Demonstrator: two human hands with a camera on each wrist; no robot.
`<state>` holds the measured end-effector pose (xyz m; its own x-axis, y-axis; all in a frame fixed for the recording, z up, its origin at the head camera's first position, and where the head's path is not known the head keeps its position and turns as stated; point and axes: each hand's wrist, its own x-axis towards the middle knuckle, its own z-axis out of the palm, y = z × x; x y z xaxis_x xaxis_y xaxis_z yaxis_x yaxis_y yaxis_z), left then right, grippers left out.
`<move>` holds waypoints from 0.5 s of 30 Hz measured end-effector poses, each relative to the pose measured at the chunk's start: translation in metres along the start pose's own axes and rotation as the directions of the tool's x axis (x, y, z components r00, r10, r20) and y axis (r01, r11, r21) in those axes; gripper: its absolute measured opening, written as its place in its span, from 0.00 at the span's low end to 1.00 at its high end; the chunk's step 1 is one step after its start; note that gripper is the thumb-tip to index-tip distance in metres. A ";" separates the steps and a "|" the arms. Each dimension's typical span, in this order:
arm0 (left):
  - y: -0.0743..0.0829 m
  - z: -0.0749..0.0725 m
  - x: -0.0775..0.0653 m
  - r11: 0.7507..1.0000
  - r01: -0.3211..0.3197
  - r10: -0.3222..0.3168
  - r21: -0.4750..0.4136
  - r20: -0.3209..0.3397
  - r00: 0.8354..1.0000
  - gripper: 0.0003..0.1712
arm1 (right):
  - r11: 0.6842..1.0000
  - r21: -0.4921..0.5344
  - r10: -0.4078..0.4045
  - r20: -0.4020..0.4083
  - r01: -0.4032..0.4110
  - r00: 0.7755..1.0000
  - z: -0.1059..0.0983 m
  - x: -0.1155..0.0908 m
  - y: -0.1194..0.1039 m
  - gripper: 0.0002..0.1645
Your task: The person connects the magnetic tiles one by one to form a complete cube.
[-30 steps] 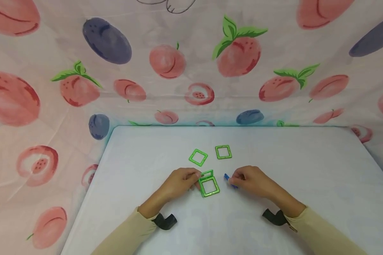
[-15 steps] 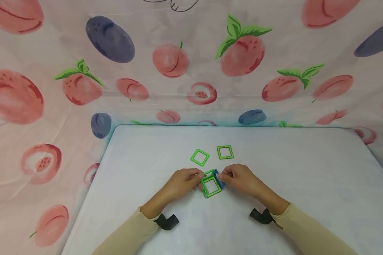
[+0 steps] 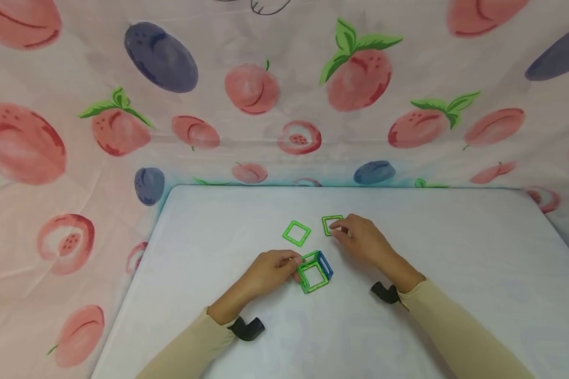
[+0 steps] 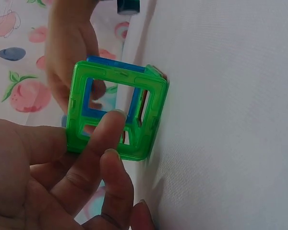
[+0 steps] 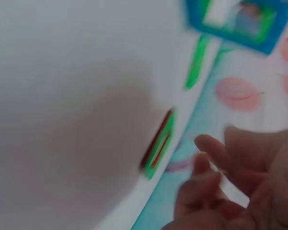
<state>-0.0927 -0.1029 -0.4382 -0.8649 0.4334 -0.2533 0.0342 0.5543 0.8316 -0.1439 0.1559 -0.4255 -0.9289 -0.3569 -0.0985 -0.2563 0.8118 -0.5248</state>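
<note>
My left hand [image 3: 267, 272] holds the left side of a partial box of magnetic tiles. In the left wrist view a finger lies across the hollow of a green square tile [image 4: 76, 108], with the thumb at its edge. The box has a green base tile [image 3: 317, 288], green tiles at the left and back, and a blue square tile [image 3: 326, 266] upright at the right. My right hand [image 3: 362, 241] is over a loose green square tile [image 3: 324, 226], fingers loosely bent. In the right wrist view the fingers look apart from that tile and hold nothing.
Another loose green square tile [image 3: 291, 241] lies flat behind the box. Everything rests on a white-covered table [image 3: 218, 221]. A fruit-print cloth [image 3: 265, 47] hangs behind the table and at its left. Black wrist pieces [image 3: 247, 329] show beside both sleeves.
The right hand brought the blue tile to the box's right side and let go of it. It then moved up to the loose green tile. The left hand kept its hold.
</note>
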 end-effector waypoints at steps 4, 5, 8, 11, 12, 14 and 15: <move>-0.002 -0.002 0.000 1.000 0.003 -0.003 0.004 0.002 1.000 0.17 | 0.986 -0.167 0.037 0.095 -0.021 0.995 0.002 0.011 0.009 0.20; -0.002 -0.002 0.000 1.000 0.005 -0.005 0.005 0.003 1.000 0.16 | 0.980 -0.197 0.041 0.121 -0.016 0.992 0.002 0.012 0.010 0.19; -0.002 -0.003 0.000 1.000 0.012 -0.012 0.000 0.010 1.000 0.14 | 0.956 -0.292 0.041 0.158 0.007 0.987 0.003 0.008 0.012 0.13; -0.001 -0.004 0.000 0.999 0.033 -0.033 -0.010 0.031 0.999 0.15 | 0.919 -0.392 0.016 0.161 0.049 0.987 0.004 -0.003 0.010 0.10; 0.000 -0.004 0.000 0.999 0.044 -0.043 -0.018 0.038 0.998 0.16 | 0.910 -0.412 0.017 0.161 0.051 0.987 0.004 -0.008 0.009 0.09; 0.001 -0.004 -0.001 0.997 0.069 -0.067 -0.027 0.053 0.996 0.18 | 0.911 -0.411 0.032 0.169 0.041 0.985 0.004 -0.017 0.007 0.09; 0.002 -0.004 -0.001 0.996 0.081 -0.079 -0.033 0.060 0.995 0.20 | 0.920 -0.391 0.050 0.175 0.023 0.983 0.004 -0.021 0.005 0.09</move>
<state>-0.0934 -0.1051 -0.4346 -0.8335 0.4301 -0.3468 -0.0521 0.5637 0.8243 -0.1243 0.1660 -0.4291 -0.8796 -0.3913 -0.2707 -0.3613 0.9195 -0.1550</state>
